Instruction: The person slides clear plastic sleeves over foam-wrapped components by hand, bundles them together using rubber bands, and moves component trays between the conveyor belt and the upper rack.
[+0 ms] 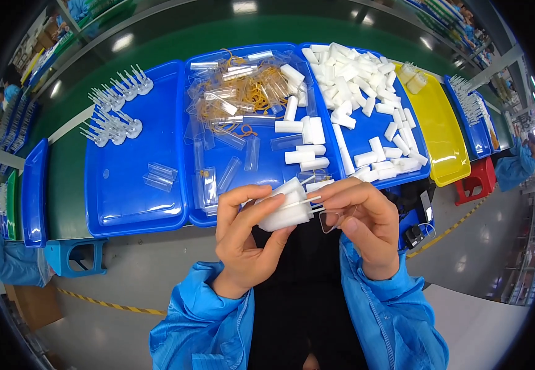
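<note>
Holding, left hand [246, 246]: closed round white foam [284, 217], thin white sticks [316, 208] jutting from its right end.
Holding, right hand [366, 216]: bent fingers pinching a clear piece [330, 223] beside the stick ends; whether a fingertip touches the sticks, cannot tell.
Foam in hand: just off the near edge of the band tray [275, 163], toward its right corner.
Band tray: brown bands [258, 92] tangled with clear sleeves [252, 153], more foam along its right side.
Spike tray [138, 154]: left of band tray; spiked sets [133, 127] standing in rows, a few sleeves lying loose nearer. Sets look done.
Foam tray [363, 129]: right of band tray; big loose heap, apparently unused.
Yellow tray [443, 135]: beyond foam tray, right of band tray; pale pieces at its far end.
Progress: one unit in hand, seemingly part-done; judging by loose stock, much left.
</note>
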